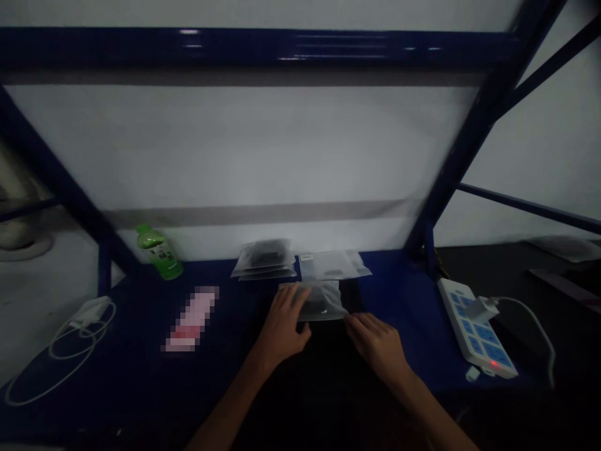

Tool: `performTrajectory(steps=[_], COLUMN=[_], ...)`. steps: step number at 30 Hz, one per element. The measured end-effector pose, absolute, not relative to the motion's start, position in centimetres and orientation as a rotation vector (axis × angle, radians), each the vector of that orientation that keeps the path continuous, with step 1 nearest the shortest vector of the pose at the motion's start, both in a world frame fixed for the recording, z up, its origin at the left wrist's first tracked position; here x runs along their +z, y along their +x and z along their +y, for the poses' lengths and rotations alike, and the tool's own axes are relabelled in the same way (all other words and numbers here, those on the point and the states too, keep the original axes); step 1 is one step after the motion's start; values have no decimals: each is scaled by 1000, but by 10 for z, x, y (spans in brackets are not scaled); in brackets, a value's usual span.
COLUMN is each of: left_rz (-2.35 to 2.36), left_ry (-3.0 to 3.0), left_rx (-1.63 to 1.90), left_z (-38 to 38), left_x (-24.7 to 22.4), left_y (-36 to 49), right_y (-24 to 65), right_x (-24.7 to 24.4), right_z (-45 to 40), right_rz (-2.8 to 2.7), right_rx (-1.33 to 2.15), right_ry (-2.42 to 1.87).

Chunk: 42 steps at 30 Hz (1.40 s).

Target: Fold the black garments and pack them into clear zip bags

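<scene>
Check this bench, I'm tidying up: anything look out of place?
The pink-and-white item stands out: it is blurred beyond recognition and lies slanted on the blue bench. The white power strip sits askew at the bench's right, a small white piece beside it.

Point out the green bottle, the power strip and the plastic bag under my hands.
Green bottle (158, 255): head view, on its label.
Power strip (479, 343): head view, on its socket face.
Plastic bag (323, 305): head view, on its middle.

The blue metal bench (122, 351) carries a green bottle (158, 252), a stack of plastic bags (263, 260), a flat plastic bag (332, 265), a blurred pink packet (191, 318), a white power strip (475, 327) and a coiled white cable (61, 369).
</scene>
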<state>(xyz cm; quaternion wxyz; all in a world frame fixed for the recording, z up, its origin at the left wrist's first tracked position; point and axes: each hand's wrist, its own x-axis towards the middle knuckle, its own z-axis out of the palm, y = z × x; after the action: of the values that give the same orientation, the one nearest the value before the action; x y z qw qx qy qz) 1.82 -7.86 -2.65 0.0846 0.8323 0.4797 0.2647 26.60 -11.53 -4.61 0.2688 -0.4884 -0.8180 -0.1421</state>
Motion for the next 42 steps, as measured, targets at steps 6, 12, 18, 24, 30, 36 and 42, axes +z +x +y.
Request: performTrajectory(steps=[6,12,18,24,30,36,42], left_rz=[1613,1434,1525,1861,1863,1795,1493], left_ry=[2544,2467,2589,2693,2658,2667,2624], left_rx=[557,886,1277,800,597,673,630], left_z=[-76,-74,-10,62,70,51,-43], left_x=[-45,-7,53,25,1,19,-3], left_y=[47,22,-25,-49,-53,-48,-18], right_y=[263,271,270,272,272,271,268], right_x=[-69,-89,-87,-86,-85,-84,-78], right_z=[-119,-117,-117,-116,-118,-118,-118], right_rz=[-2094,-2126,-2108,-2113,-2098,-2097,-2132], right_rx=[-225,-104,-41,-17,-11,-26,-45], right_ry=[-1547,-1590,-1604,-1599,-1584,-1589,-1655])
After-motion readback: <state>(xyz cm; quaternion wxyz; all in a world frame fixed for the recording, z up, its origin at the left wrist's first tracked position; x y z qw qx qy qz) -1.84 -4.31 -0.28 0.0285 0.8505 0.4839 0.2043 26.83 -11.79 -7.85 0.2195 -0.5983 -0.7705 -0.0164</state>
